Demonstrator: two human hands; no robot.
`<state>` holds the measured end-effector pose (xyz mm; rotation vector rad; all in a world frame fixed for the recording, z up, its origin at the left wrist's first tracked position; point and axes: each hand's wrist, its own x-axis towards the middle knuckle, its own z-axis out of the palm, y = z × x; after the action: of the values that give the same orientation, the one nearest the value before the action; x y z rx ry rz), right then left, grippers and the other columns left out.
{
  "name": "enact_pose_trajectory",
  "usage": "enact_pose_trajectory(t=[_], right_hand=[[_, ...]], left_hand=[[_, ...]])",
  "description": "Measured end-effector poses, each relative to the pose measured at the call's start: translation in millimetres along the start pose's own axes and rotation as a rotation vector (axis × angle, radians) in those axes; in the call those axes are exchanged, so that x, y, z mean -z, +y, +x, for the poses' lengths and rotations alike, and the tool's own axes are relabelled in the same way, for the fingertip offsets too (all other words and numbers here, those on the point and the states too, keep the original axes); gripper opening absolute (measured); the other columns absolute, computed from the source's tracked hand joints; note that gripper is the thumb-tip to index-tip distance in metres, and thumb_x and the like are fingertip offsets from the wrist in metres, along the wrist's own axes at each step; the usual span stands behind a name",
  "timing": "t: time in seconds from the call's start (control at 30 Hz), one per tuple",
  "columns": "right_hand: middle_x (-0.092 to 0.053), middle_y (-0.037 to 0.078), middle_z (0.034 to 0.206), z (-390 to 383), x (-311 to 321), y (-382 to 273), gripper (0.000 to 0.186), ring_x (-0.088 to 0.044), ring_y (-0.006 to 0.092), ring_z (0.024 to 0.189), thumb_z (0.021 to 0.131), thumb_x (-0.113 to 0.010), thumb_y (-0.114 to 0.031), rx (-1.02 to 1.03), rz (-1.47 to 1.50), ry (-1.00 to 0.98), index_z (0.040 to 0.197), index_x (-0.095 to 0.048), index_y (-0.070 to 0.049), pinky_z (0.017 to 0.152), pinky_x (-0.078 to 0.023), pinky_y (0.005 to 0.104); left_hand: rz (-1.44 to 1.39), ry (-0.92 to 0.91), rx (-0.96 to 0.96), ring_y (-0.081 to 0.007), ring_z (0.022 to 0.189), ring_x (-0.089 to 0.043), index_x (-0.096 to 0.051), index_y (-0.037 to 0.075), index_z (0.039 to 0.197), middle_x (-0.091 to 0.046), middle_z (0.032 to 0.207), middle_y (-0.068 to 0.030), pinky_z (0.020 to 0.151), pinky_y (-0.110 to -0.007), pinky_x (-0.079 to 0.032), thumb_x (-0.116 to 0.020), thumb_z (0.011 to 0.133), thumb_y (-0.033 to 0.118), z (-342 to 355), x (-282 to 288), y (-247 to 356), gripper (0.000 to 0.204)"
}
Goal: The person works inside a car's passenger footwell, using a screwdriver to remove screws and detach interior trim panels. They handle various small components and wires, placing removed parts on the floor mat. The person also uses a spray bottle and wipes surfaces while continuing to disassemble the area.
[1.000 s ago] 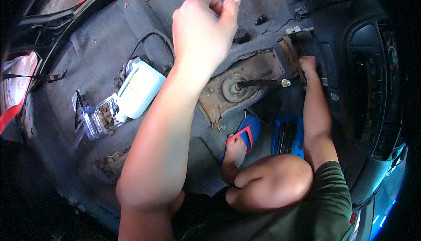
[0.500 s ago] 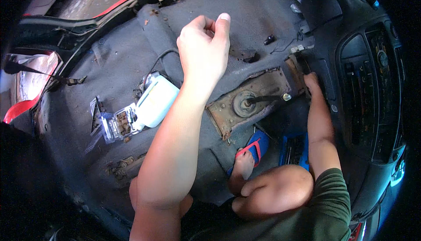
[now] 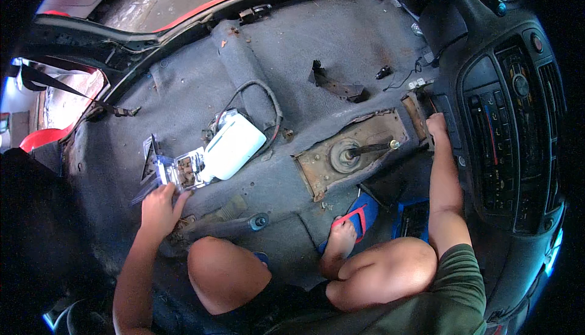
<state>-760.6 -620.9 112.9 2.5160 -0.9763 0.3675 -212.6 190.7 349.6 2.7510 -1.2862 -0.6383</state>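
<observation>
My left hand (image 3: 159, 212) is at the near edge of a clear plastic case (image 3: 163, 169), thumb apart from the fingers. Small brown pieces (image 3: 186, 167) lie in one compartment of that case. Against the case rests a white plastic bottle (image 3: 234, 146) on its side. At the lower centre of the dashboard, my right hand (image 3: 436, 124) is closed; a thin dark piece shows just above it, but its kind is unclear. Beside this hand is the open front end of the centre tunnel (image 3: 414, 117).
A bare gear lever (image 3: 373, 148) rises from a rusty floor plate (image 3: 317, 173). The handbrake lever (image 3: 225, 226) lies near my knee. Beyond are a dark metal bracket (image 3: 338, 86) and a bent black cable (image 3: 274, 100). A blue tray (image 3: 407, 216) sits by my foot.
My left hand has come down and leftward from above the floor to the plastic case. My right hand stays at the lower dashboard. The view has shifted slightly.
</observation>
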Motion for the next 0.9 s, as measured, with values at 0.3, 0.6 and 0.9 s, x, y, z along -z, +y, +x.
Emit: enact_pose_trajectory(t=[0.3,0.6,0.9], right_hand=[[-0.071,0.019,0.069,0.4,33.3,-29.9,0.017,-0.069,0.0325,0.06,0.069,-0.081,-0.013,-0.284,0.203,-0.302,0.071,-0.072,0.001,0.059,-0.053,0.0471],[-0.073,0.009,0.075,23.2,102.9,-55.4,0.023,-0.068,0.0225,0.061,0.059,-0.088,0.0,-0.74,0.427,-0.393,0.077,-0.074,0.0,0.058,-0.052,0.0392],[-0.07,0.016,0.068,31.2,116.1,-52.9,0.024,-0.069,0.029,0.053,0.073,-0.088,-0.007,-0.846,0.465,-0.498,0.082,-0.07,0.005,0.049,-0.053,0.0404]], left_hand=[[-0.141,-0.114,-0.017,-0.0385,0.122,-0.054,-0.06,0.008,0.134,-0.058,0.125,-0.0178,0.101,-0.05,-0.042,-0.075,0.084,0.055,-19.3,-126.9,-68.7,0.07],[-0.37,0.049,0.056,-0.0349,0.106,-0.06,-0.067,0.007,0.107,-0.064,0.105,-0.0114,0.093,-0.048,-0.043,-0.081,0.075,0.061,-3.3,-166.3,-75.9,0.064],[-0.507,0.176,0.412,-0.0287,0.088,-0.065,-0.071,0.003,0.093,-0.068,0.089,-0.0108,0.082,-0.041,-0.05,-0.086,0.078,0.049,-0.6,-170.8,-62.5,0.05]])
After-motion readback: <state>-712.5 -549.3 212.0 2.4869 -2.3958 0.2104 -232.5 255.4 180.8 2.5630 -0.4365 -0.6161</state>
